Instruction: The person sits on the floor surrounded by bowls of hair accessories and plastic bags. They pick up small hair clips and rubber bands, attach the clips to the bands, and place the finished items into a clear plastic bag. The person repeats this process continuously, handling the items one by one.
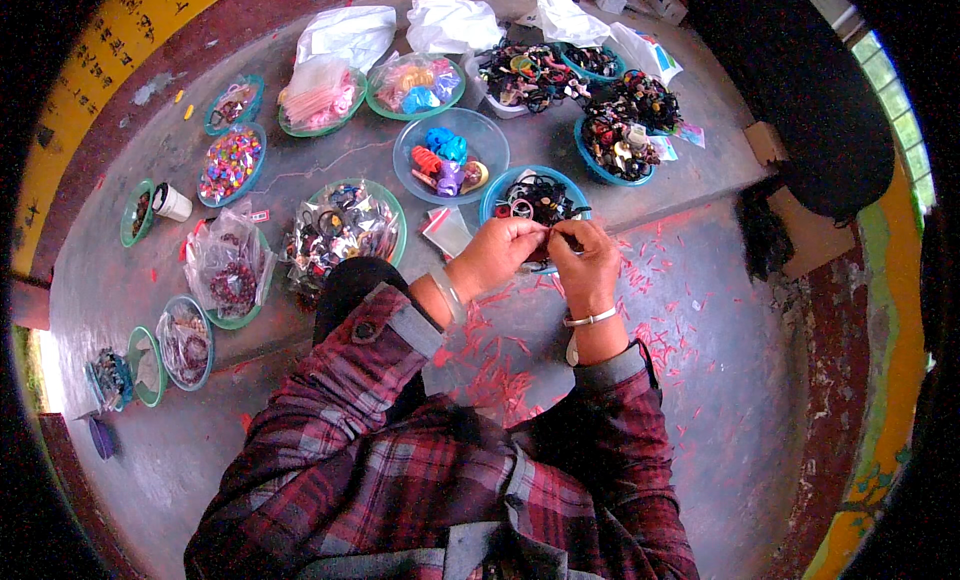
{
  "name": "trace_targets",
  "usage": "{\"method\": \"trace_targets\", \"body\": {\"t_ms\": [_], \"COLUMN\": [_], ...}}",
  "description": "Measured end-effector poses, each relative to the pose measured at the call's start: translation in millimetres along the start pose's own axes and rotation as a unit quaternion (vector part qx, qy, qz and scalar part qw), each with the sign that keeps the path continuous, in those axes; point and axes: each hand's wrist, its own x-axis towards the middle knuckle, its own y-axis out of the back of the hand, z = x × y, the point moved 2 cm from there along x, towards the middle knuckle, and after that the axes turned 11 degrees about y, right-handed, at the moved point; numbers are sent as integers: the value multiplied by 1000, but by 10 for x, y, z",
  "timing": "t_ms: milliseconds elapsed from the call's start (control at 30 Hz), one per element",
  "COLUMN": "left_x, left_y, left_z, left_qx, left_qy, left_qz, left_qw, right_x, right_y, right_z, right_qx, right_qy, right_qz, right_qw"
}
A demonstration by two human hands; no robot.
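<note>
My left hand point(498, 252) and my right hand point(587, 260) come together over the near rim of a blue basin point(487, 202). Dark hair ties point(540, 197) lie heaped in that basin. Both hands have thumb and forefinger pinched, the tips almost meeting. Something small and dark, with a reddish bit, seems to sit between them, too small to name. Each wrist wears a bangle. A flat clear packet point(446, 230) lies beside my left hand, and a pale blue basin point(405, 165) with colourful toy-like pieces stands just beyond.
Basins of hair ties point(620, 145), beads point(232, 163) and bagged trinkets point(345, 225) surround me on the grey concrete step. White plastic bags point(345, 38) lie along the back. Red scraps point(500, 380) litter the lower floor. A white cup point(172, 204) stands at left; a black bulky object point(800, 110) fills the far right.
</note>
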Motion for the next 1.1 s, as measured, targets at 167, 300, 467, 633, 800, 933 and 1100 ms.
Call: {"method": "trace_targets", "body": {"t_ms": [167, 300, 467, 633, 800, 933, 1100], "left_x": [29, 37, 57, 28, 64, 48, 13], "left_y": [0, 1, -13, 8, -44, -69, -69], "left_z": [-60, -55, -110, -22, -170, -141, -44], "left_qx": [-67, -209, -198, 45, 97, 89, 69], "left_qy": [12, 49, 37, -23, -66, -61, -66], "left_qz": [-19, -60, -48, 27, 53, 32, 41], "left_qw": [998, 975, 978, 998, 992, 994, 995], "right_x": [-72, -26, 21, 17, -9, -6, 14], "right_y": [-44, 11, 54, 35, 4, 5, 27], "right_z": [244, 274, 80, -158, -165, -200, -143], "right_qx": [186, 262, 63, -186, -264, -295, -231], "right_qy": [-128, -180, -24, 151, 170, 169, 160], "right_qz": [27, 36, -1, -37, -74, -90, -39], "right_qw": [974, 947, 998, 970, 947, 936, 959]}}
